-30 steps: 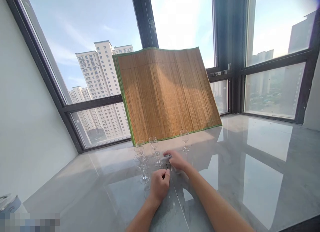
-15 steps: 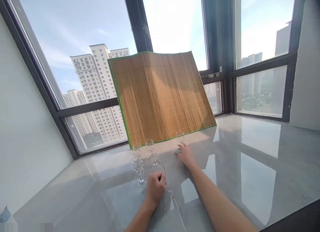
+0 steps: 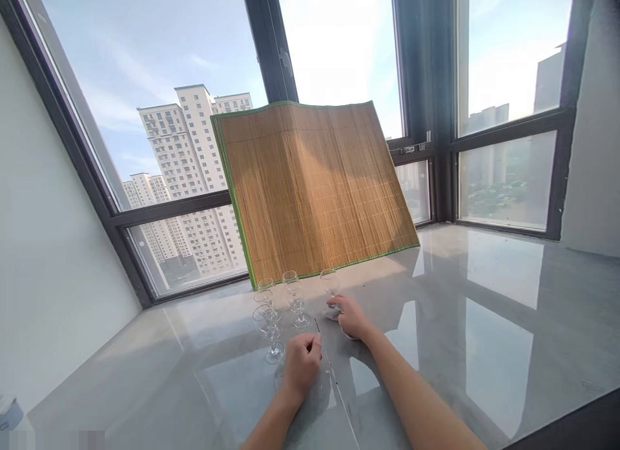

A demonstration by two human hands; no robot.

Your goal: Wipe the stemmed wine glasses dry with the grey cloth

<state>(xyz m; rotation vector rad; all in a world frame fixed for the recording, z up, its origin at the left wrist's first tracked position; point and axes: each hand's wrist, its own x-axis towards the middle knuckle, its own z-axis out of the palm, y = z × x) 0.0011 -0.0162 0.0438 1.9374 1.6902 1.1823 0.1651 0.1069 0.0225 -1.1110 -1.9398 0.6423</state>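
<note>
Several clear stemmed glasses stand upright in a loose group left of centre on the glossy grey ledge (image 3: 213, 398). The front glass (image 3: 274, 352) is close beside my left hand (image 3: 303, 361), which rests as a closed fist with nothing visible in it. Behind it is another glass (image 3: 266, 287), and a third glass (image 3: 291, 283) stands slightly to the right. My right hand (image 3: 351, 316) reaches forward, its fingers closed around the lower part of a separate stemmed glass (image 3: 330, 281). My fingers partly hide that glass's stem and foot.
A bamboo mat (image 3: 320, 192) with green edging leans against the dark window frame (image 3: 438, 114) behind the glasses. A thin dark seam (image 3: 338, 388) runs across the ledge between my arms. Part of a pale object (image 3: 10, 411) shows at the lower left.
My right hand and the stemmed glass in it have moved left and a little nearer, closer to the group. My left hand and the other glasses stay in place.
</note>
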